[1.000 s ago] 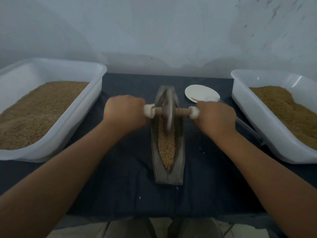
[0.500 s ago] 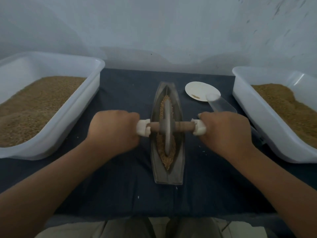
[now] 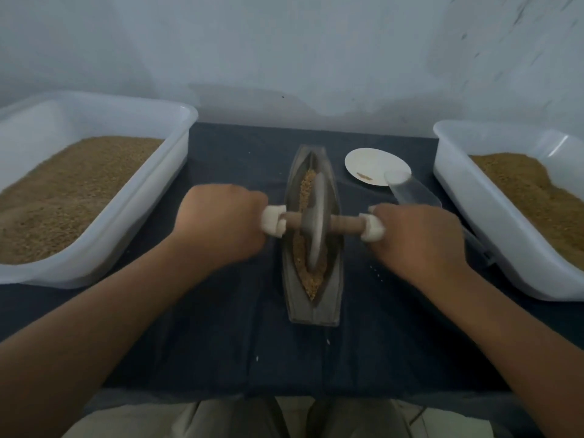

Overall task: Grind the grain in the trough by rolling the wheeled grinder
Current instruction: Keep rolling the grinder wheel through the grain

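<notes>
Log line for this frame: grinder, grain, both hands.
grinder: upright in trough, midway | grain: along channel | left hand: grips left axle end | right hand: grips right axle end

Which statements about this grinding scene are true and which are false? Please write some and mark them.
1. The left hand and the right hand grip the wooden axle of the grey disc-wheeled grinder, which stands in the long grey boat-shaped trough. True.
2. The trough is empty. False: tan grain lies in it.
3. A small round white plate lies right of the trough. True.
4. The plate is heaped with grain. False: only a few bits lie on it.
</notes>
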Tool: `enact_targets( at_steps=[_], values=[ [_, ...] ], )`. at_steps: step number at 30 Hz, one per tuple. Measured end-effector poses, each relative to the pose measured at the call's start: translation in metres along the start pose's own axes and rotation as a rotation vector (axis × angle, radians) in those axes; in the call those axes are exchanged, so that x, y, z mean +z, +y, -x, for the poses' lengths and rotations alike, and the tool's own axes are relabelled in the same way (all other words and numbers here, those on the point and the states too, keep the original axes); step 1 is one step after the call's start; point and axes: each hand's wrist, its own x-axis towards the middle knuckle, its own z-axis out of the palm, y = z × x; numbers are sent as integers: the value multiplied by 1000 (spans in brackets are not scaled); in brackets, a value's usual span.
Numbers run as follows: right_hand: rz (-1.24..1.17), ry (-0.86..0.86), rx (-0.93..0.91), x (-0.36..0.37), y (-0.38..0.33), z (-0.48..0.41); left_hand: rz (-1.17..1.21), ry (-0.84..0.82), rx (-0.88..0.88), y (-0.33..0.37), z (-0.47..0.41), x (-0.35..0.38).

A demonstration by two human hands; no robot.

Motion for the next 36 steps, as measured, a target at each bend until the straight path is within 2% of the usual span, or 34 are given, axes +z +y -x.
enact_targets(
  at_steps=[2, 5, 8, 12, 15, 19, 22, 25, 28, 31, 34, 36],
  values=[
    [-60, -3, -36, -4, 2, 16, -28, 48, 39, -1, 15, -5],
    [-24, -1, -27, 4, 2, 0, -14, 2, 30, -2, -2, 1],
    [55, 15, 15, 27, 1, -44, 79, -63, -70, -4, -44, 15],
    [59, 9, 45, 34, 1, -82, 141, -27, -146, -4, -67, 26],
    [82, -24, 18, 26, 0, -63, 102, -25, -130, -3, -50, 23],
    [66, 44, -47, 6, 1, -13, 33, 38, -15, -6, -3, 13],
    [36, -10, -60, 0, 4, 10, 21, 92, 20, -3, 15, 7],
    [65, 23, -17, 10, 1, -10, 17, 49, -9, -5, -5, 21],
    [96, 33, 32, 27, -2, -57, 96, -50, -121, -9, -50, 31],
    [75, -1, 70, 33, -2, -87, 119, -28, -151, -9, -79, 28],
    [21, -108, 84, 32, -1, -71, 103, -40, -118, -4, -68, 14],
    [11, -77, 64, 21, -2, -42, 69, -46, -72, -2, -41, 7]
  ],
)
